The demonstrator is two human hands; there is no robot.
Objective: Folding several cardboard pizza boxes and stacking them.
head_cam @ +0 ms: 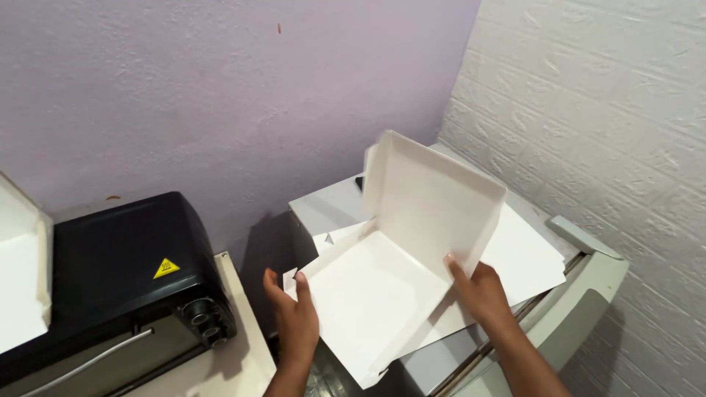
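From the head camera, you are looking down at a white cardboard box (390,283) that is partly folded up: its flat base tilts toward you and one large panel stands nearly upright at the far side. The box rests on the top of a grey-white machine (588,294) that sits in the corner against the white textured wall (603,103).

Your left hand (294,316) grips the near left edge of the box, thumb on the inner face of the base and fingers curled under it. Your right hand (482,290) holds the right side of the box, where the base meets the standing panel, with one finger laid up along the panel's lower edge and the rest of the hand behind it. Both hands are closed on the cardboard, not released.

Under the box, and spreading out to its right, lie flat white cardboard sheets (526,254) on the machine's top. Just behind the box's upright panel a small dark object (359,182) peeks out; you cannot tell what it is.

Well to the left of the box stands a black oven (125,272) with a yellow warning sticker and round knobs at its front corner. Another white box (22,279) rests against the oven's left side. The purple wall (220,95) rises behind them.
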